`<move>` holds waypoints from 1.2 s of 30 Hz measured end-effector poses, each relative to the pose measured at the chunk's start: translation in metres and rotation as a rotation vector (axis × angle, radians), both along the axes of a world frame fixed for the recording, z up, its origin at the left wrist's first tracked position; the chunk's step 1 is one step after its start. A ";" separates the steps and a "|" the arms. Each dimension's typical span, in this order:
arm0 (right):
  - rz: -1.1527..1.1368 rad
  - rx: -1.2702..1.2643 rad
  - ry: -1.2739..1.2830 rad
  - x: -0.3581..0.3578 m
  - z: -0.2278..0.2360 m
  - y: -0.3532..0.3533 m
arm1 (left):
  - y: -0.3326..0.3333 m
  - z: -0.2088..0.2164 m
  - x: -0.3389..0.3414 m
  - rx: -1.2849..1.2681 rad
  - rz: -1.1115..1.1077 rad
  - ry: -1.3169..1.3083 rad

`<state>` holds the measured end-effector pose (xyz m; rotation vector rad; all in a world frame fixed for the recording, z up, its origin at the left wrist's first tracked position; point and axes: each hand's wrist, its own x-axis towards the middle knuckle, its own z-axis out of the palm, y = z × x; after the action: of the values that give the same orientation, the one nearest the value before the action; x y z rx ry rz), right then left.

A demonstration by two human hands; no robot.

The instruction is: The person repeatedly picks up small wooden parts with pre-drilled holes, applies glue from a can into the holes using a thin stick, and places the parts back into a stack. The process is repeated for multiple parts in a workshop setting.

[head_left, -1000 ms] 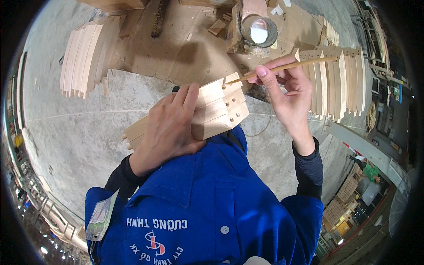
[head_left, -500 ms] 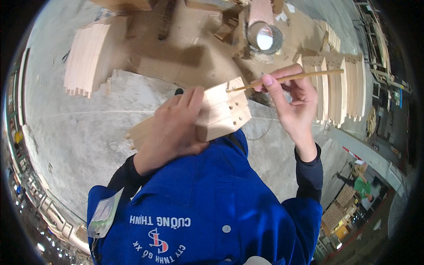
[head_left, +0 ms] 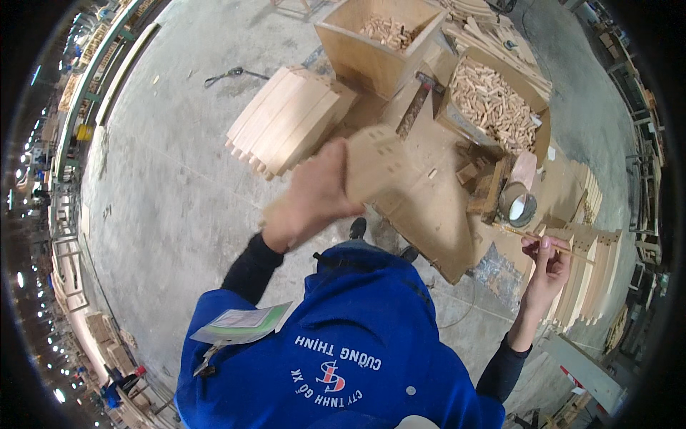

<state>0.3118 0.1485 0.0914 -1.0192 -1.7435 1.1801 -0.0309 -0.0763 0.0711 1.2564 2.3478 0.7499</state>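
Observation:
My left hand [head_left: 311, 193] is closed round several pale wooden pieces [head_left: 377, 163] held together, with drilled holes at their ends. Motion smears both hand and wood. Out to the right, my right hand [head_left: 549, 263] pinches a thin wooden stick [head_left: 529, 234] between thumb and fingers. The stick's far end lies just on the near side of a round pot [head_left: 529, 213] with a white substance [head_left: 517, 207] inside. Beyond the left hand stands a stack of similar wooden pieces [head_left: 275, 118]. More drilled pieces [head_left: 589, 275] lie in a row beside the right hand.
A wooden box [head_left: 357, 68] and a cardboard box [head_left: 457, 121] hold many dowels [head_left: 496, 104]. A hammer [head_left: 426, 82] lies between them. Flat cardboard [head_left: 436, 236] covers the floor ahead. A pale beam [head_left: 586, 368] stands at the lower right.
My left hand has carried the wooden pieces forward, away from my body. My right hand has drawn the stick away from their holes, out to the right near the pot. The view has shifted.

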 end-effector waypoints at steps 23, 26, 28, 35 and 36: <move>-0.382 0.168 -0.018 0.023 -0.044 0.039 | 0.023 -0.075 -0.128 0.347 0.093 0.509; -0.421 0.238 -0.108 0.014 -0.061 0.054 | 0.026 -0.065 -0.077 0.332 -0.019 0.351; -0.473 0.272 -0.225 0.012 -0.065 0.057 | 0.034 -0.064 -0.052 0.344 -0.121 0.260; -0.267 0.563 -0.584 0.035 -0.046 0.051 | 0.058 -0.059 0.038 0.333 -0.369 0.010; -0.238 0.542 -0.584 0.039 -0.042 0.049 | 0.062 -0.058 0.047 0.330 -0.399 -0.033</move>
<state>0.3504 0.1972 0.0497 -1.2479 -2.1389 0.2244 0.0163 -0.0142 0.0128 1.7631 1.9042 1.0326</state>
